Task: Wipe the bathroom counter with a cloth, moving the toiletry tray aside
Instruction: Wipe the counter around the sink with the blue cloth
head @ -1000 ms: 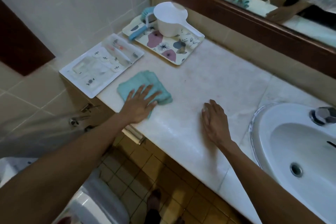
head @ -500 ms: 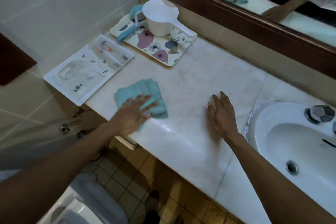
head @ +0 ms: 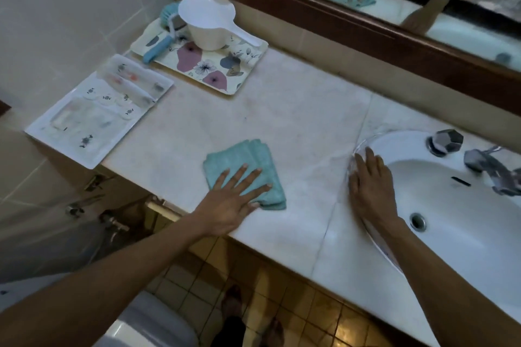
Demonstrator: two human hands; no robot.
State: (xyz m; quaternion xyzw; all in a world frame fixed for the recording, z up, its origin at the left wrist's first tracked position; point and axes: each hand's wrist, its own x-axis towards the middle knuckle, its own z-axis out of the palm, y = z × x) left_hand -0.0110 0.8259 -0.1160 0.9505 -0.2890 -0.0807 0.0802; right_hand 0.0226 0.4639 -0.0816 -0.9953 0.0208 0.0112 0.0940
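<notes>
A pale bathroom counter is being wiped: the folded teal cloth is being pressed under the spread left hand; the stretch toward the sink likely comes next.

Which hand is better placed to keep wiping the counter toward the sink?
Left. The left hand lies flat on the teal cloth on the counter. The right hand is bare, braced on the sink rim.
</notes>
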